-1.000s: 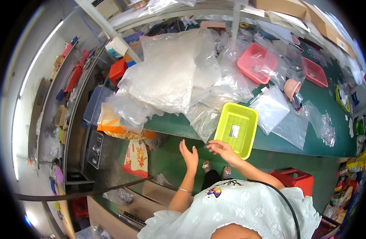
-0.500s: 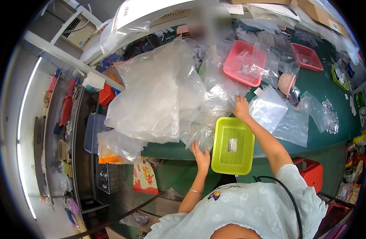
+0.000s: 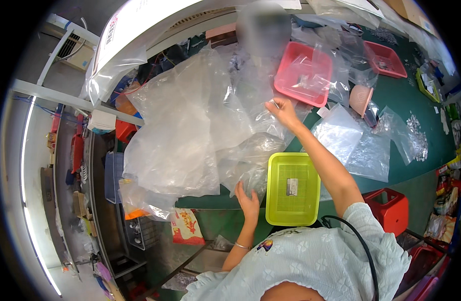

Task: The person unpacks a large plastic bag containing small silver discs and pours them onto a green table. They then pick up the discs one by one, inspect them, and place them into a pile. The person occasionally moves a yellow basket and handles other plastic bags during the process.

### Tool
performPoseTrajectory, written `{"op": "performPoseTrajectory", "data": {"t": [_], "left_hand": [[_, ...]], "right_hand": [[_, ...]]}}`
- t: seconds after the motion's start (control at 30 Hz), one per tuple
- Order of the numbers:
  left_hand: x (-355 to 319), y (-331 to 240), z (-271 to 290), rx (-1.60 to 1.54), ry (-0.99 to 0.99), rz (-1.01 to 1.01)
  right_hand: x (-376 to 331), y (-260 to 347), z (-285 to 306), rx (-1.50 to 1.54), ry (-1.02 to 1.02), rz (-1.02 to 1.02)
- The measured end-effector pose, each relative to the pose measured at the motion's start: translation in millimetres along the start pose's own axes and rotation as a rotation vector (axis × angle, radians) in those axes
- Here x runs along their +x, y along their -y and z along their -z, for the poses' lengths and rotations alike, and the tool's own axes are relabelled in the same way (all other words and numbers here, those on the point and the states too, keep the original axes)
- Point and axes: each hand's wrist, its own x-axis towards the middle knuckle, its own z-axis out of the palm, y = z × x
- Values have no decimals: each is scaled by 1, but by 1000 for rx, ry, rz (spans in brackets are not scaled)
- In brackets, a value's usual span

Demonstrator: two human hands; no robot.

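Observation:
My right hand (image 3: 282,113) is raised over the clear plastic bags, with thumb and fingers pinched together. A small greyish bit shows at the fingertips, too small to name. My left hand (image 3: 247,200) is at the table's front edge, fingers apart, beside a crumpled clear plastic bag (image 3: 240,173); whether it touches the bag I cannot tell. Between my arms, a lime-green plastic basket (image 3: 271,190) extends over the table's edge, with a small pale label (image 3: 292,187) lying in it. Large clear plastic bags (image 3: 170,130) spread across the left side of the table.
A pink tray (image 3: 317,101) with clear plastic in it lies beyond my right hand. Flat clear bags (image 3: 368,155), a peach cup (image 3: 360,100) and small silvery pieces (image 3: 418,145) are on the right. A red stool (image 3: 391,209) stands below the table.
My right hand has moved up and left from beside the basket to above the bags, and its fingers have pinched together. My left hand has shifted slightly.

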Motion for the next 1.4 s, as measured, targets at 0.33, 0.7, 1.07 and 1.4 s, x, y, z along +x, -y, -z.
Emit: {"op": "performPoseTrajectory", "data": {"t": [0.33,0.7,1.07,1.4], "left_hand": [[31,-116,10,-1714,453,642],[-1,-121,40,-1533,492,505],[-2,-127,45,-1362,113,265],[23,-137,18,-1267,538,192]], "right_hand": [[-184,69,30,-478,188,254],[-204,52,96,1235,-36,-626],[-236,33,197,930,-55,-254],[-236,75,279,112,292,-308]]}}
